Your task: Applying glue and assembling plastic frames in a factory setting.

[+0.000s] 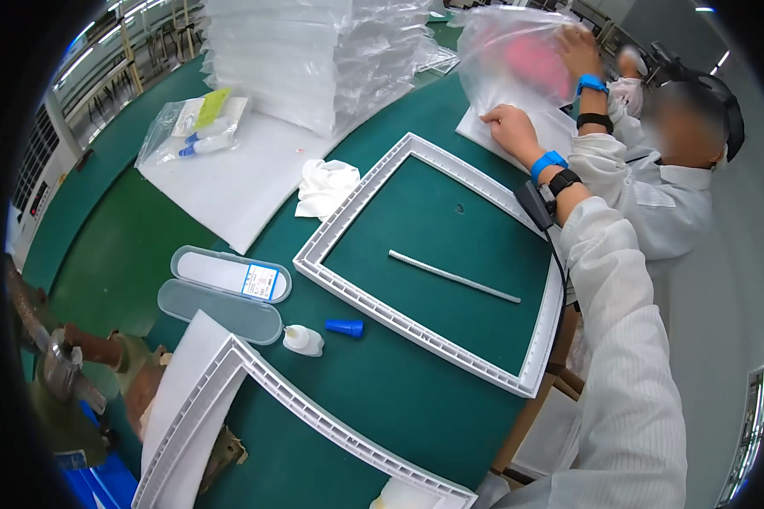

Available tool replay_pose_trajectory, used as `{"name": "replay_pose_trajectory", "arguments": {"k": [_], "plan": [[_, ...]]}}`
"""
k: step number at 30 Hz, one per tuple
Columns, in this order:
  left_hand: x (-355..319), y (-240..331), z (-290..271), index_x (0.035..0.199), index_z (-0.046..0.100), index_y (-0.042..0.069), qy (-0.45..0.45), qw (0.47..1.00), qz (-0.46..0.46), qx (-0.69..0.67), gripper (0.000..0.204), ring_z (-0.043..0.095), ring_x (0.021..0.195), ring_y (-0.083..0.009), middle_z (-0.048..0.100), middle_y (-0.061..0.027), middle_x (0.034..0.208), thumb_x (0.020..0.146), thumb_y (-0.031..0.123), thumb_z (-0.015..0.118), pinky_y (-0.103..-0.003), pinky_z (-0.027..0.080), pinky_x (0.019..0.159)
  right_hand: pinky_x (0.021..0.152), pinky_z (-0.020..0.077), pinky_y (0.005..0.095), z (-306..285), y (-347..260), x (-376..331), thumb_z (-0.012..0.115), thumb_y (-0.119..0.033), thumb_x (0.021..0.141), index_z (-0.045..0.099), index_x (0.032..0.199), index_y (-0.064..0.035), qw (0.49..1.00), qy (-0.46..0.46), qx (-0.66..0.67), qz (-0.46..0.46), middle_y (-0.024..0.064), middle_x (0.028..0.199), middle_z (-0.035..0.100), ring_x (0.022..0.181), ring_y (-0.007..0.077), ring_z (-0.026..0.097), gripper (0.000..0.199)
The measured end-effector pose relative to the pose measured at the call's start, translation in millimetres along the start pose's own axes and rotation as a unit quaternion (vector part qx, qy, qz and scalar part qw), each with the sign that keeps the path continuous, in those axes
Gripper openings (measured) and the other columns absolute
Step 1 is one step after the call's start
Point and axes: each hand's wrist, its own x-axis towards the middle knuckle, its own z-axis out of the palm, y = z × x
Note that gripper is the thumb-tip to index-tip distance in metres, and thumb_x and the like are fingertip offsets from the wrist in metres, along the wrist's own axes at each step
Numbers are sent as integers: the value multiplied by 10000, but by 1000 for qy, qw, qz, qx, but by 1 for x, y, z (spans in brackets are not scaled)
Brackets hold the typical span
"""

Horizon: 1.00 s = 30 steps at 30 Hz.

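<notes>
My left hand point(513, 132) is closed, pinching the near edge of a clear plastic bag point(489, 61). Farther right, my right hand point(579, 53) grips the bag's far side with curled fingers. Something pink point(539, 66) shows through the film; its shape is blurred. Beneath the bag lies a white sheet point(477, 129). Both wrists carry blue and black bands, and a dark cable hangs from the left one. Nearer than the hands, a white rectangular frame point(416, 327) lies flat, with a thin ribbed white strip point(454, 276) on the table inside it.
Another white frame point(331, 426) lies at the front. Left are an open clear case point(221, 312), a small white bottle point(303, 341), a blue cap point(345, 327) and a crumpled cloth point(326, 188). Wrapped packs point(272, 64) are stacked behind. A person in white point(666, 199) is close on the right.
</notes>
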Motion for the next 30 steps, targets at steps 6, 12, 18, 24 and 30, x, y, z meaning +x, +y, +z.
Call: {"name": "replay_pose_trajectory", "arguments": {"k": [6,12,18,24,30], "plan": [[7,3,0,1096,633,6,0,1000,-8,5,311,526,938,-433,577,-241,982,829,165,649,-509,416,830,827,513,416,2,-4,11,552,-75,798,762,871,-93,999,-11,29,19,149,962,698,886,350,648,224],[9,3,2,1101,631,6,0,1000,-4,-3,315,525,942,-433,577,-242,985,829,166,648,-509,414,834,824,514,409,4,-1,0,537,-70,813,733,989,-84,999,-17,6,39,170,952,699,889,361,654,263],[8,0,1,1105,629,7,5,1000,3,-12,319,525,946,-434,577,-244,989,830,167,647,-510,413,839,864,509,411,-5,-2,-12,504,-101,844,676,1141,-88,975,24,170,144,166,1050,703,955,352,664,344],[9,-4,6,1110,627,7,7,1000,10,-22,323,524,951,-434,577,-246,992,831,169,647,-510,412,843,879,508,416,-13,13,-31,541,-174,824,671,1128,-81,970,39,67,230,175,1030,704,985,357,658,344],[13,-7,6,1114,625,7,4,1000,12,-25,326,523,955,-435,577,-247,996,832,170,646,-511,410,847,863,512,428,-21,9,-37,591,-206,797,688,1056,-77,988,-67,26,137,200,987,693,939,376,655,305]]}}
